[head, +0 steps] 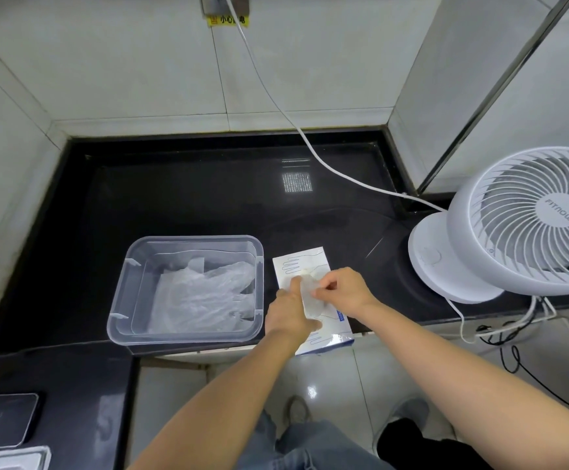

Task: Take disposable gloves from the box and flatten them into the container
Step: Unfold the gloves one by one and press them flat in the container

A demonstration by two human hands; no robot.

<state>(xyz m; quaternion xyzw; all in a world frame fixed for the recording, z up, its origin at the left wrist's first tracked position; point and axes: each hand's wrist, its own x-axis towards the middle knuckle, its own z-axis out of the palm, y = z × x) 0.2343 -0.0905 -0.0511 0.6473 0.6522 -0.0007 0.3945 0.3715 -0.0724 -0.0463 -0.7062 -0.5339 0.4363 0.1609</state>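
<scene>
On the black worktop (208, 198) a white box (305, 261) with blue hand outlines lies flat at the front edge, just right of a clear container (191, 239). Both hands are over the box. The right hand (342, 293) has its fingers curled, thumb and forefinger pinching a thin clear glove (312, 298) that stands up from the box top. The left hand (288, 312) is against the glove's other side – its forefinger straight along the film, its thumb out near the lower end. Whether it actually grips the glove or only touches it, I cannot tell.

Inside the container lie more clear gloves (201, 296), crumpled slightly and spread over the right part of the floor.

A white fan (520, 225) stands at the right end of the worktop, its cable (276, 103) running up the tiled wall. A dark phone (1, 418) lies at the lower left.
</scene>
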